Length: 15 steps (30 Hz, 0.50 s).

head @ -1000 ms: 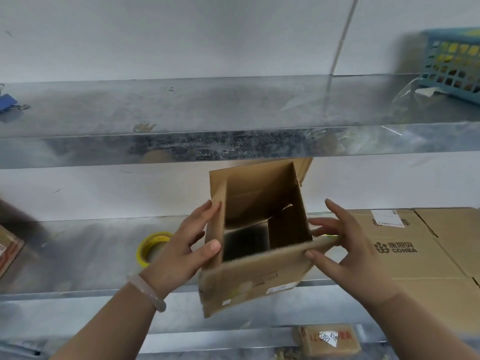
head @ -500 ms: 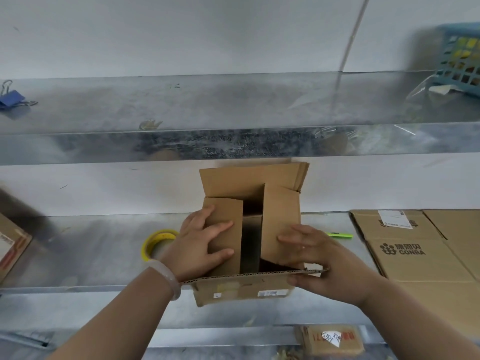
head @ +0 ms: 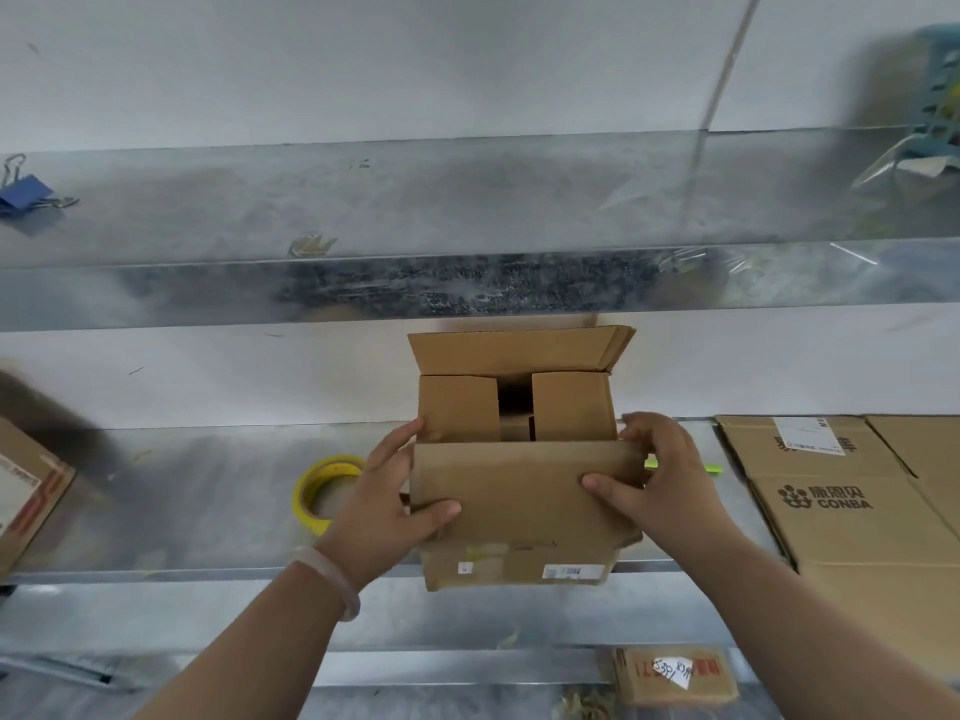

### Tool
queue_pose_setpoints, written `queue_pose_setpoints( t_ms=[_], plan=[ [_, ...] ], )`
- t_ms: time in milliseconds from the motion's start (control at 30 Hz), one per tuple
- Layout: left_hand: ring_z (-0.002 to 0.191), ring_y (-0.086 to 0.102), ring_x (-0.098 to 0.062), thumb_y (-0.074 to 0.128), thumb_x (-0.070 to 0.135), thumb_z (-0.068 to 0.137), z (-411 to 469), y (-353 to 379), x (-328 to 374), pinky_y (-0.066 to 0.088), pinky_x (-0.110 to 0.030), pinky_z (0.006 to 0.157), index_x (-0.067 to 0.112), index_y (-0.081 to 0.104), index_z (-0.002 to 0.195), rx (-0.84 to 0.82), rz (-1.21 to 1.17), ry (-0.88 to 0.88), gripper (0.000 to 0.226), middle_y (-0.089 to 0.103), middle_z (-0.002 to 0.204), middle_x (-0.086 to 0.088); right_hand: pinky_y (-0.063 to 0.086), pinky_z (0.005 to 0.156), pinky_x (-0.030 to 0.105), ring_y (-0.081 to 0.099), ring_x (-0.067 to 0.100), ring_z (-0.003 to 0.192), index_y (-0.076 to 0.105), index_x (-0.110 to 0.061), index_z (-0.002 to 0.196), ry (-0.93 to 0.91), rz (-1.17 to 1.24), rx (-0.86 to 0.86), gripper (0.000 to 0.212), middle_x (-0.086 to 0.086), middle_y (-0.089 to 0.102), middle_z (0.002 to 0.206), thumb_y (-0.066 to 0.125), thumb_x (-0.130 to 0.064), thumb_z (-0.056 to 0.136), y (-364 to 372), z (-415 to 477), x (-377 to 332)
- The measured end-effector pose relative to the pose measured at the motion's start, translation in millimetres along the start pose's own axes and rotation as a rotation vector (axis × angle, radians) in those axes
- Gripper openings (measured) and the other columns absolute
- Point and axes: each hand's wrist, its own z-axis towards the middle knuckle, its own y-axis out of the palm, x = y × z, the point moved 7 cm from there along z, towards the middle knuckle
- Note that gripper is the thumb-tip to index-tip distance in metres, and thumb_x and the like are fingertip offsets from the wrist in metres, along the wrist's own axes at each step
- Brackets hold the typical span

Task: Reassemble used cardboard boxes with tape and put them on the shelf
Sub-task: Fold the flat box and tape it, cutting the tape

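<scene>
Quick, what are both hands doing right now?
Left hand: grips the cardboard box, thumb on its near flap.
Right hand: grips the same box, thumb on that flap.

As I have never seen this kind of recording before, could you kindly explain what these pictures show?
There is no machine: a person wears a wide-angle camera on the head, looking down at their own bare hands; every picture comes from it. The left hand and right hand grip a small cardboard box by its sides, thumbs pressing its near flap down; the far flap stands up. On the metal shelf lie a yellow tape roll to the left of the box and flattened cartons to the right. A blue binder clip lies on the upper shelf.
</scene>
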Motion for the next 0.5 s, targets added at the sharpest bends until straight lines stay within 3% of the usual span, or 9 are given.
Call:
queue_pose_setpoints(
  t_ms=[100,200,333,433,500],
  plan=[
    [0.132,0.037,-0.011,0.086,0.037,0.071,8.2,-2.3,-5.6,0.056,-0.027,0.087,0.058,0.001,0.143,0.047,0.148,0.022,0.114,0.008,0.153,0.027,0.055,0.093,0.036,0.049,0.008,0.12,0.005,-0.05,0.149,-0.087,-0.063,-0.033,0.121,-0.018,0.016,0.155,0.09,-0.032,0.065,4.2,5.8,3.3],
    [0.132,0.04,-0.021,0.089,0.04,0.066,18.8,-6.1,-7.6,0.052,-0.041,0.099,0.061,-0.018,0.139,0.012,0.199,0.022,0.132,0.006,0.149,0.032,0.056,0.09,0.039,0.048,0.007,0.117,-0.031,-0.06,0.137,-0.118,-0.143,-0.112,0.146,-0.021,0.003,0.16,0.092,-0.032,0.064,7.6,15.6,0.8],
    [0.11,0.052,-0.02,0.089,0.035,0.067,32.9,-8.5,-2.4,0.052,-0.033,0.091,0.057,-0.024,0.138,0.013,0.227,0.039,0.135,0.023,0.145,0.018,0.053,0.093,0.04,0.05,0.009,0.111,-0.037,-0.051,0.139,-0.179,-0.206,-0.169,0.148,-0.01,0.023,0.158,0.09,-0.031,0.066,14.2,23.3,-1.6],
    [0.086,0.052,-0.011,0.09,0.033,0.065,38.6,-9.4,-3.6,0.053,-0.028,0.079,0.058,-0.029,0.135,0.032,0.223,0.032,0.14,0.025,0.137,0.016,0.054,0.083,0.023,0.052,0.007,0.104,-0.038,-0.054,0.136,-0.178,-0.13,-0.103,0.149,-0.012,0.014,0.158,0.09,-0.026,0.067,12.8,24.6,5.7],
    [0.083,0.053,-0.011,0.091,0.033,0.065,39.2,-8.9,-5.6,0.055,-0.03,0.077,0.059,-0.029,0.135,0.035,0.215,0.025,0.141,0.024,0.136,0.017,0.053,0.075,0.015,0.054,0.004,0.104,-0.036,-0.058,0.134,-0.136,-0.038,-0.069,0.147,-0.021,0.008,0.157,0.09,-0.023,0.068,10.5,26.2,12.9]
  ],
)
